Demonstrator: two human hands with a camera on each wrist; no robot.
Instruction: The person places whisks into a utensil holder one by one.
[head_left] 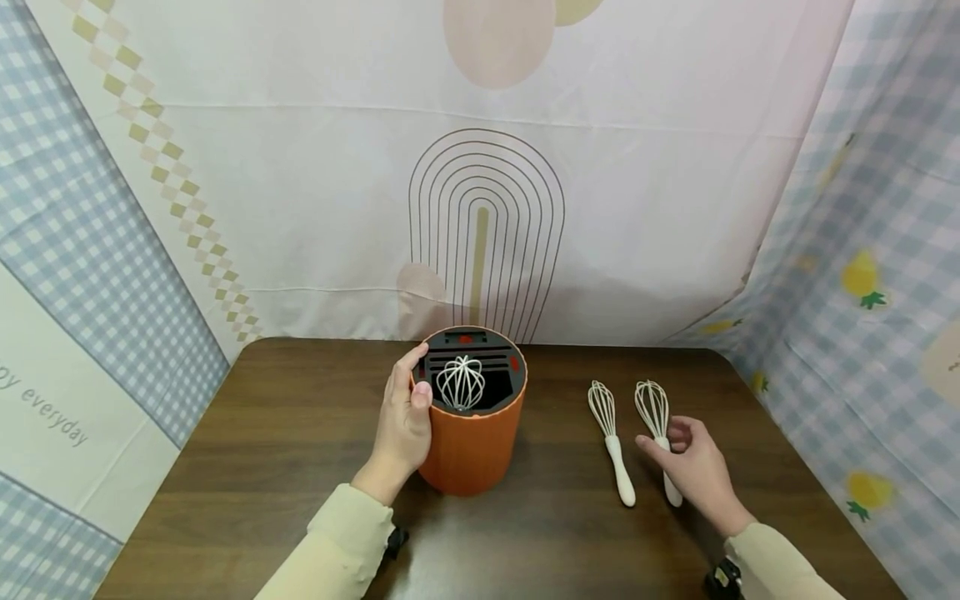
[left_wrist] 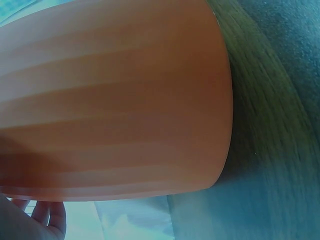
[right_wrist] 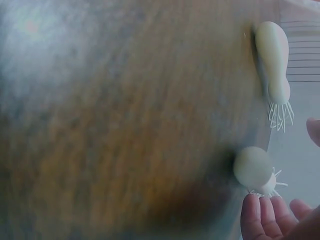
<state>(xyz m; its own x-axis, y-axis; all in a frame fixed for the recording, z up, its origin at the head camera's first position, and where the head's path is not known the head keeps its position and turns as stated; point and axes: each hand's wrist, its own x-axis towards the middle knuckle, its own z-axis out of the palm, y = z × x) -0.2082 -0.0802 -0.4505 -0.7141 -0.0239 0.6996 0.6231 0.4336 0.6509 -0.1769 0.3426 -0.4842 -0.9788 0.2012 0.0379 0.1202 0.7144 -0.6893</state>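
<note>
An orange utensil holder [head_left: 471, 454] with a black slotted insert stands upright on the table. A whisk's wire head [head_left: 461, 383] shows in its opening; its handle is hidden. My left hand [head_left: 405, 421] grips the holder's left side near the rim, thumb toward the front. In the left wrist view the holder's ribbed wall [left_wrist: 120, 100] fills most of the frame. To the right lie two white-handled whisks. Around the handle of the right whisk [head_left: 652, 404], my right hand [head_left: 697, 467] has thumb and fingers spread apart on either side. The left whisk [head_left: 617, 467] lies untouched.
The brown wooden table [head_left: 300, 417] carries these things. A white patterned cloth [head_left: 337, 208] hangs behind it. Checked blue cloth [head_left: 847, 333] hangs along the right side, and more hangs at the left.
</note>
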